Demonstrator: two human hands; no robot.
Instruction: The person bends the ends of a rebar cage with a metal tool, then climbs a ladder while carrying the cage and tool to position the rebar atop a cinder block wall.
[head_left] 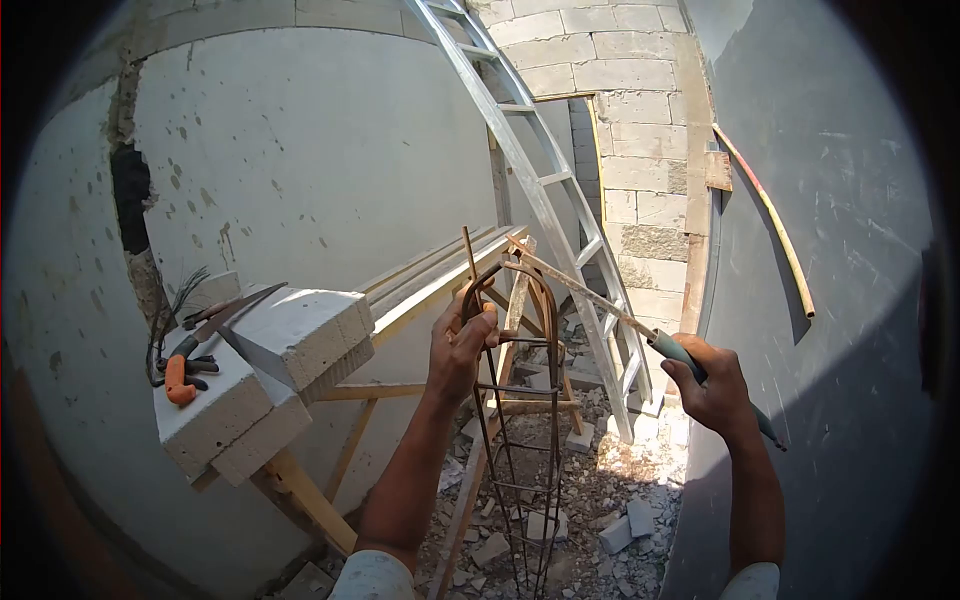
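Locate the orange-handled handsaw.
Head view, far left: the orange-handled handsaw lies on the stacked white blocks, left of the left hand gripping the rebar cage.

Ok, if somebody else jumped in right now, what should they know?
Left hand grips the top of the rebar cage, which stands upright over the rubble.
Right hand holds a green-handled tool, its long end laid on the cage's top bend.
Done: cross ties sit down the cage's visible length.
Left: probably the top bend, where the tool rests.
An orange-handled saw lies on the blocks to the left.
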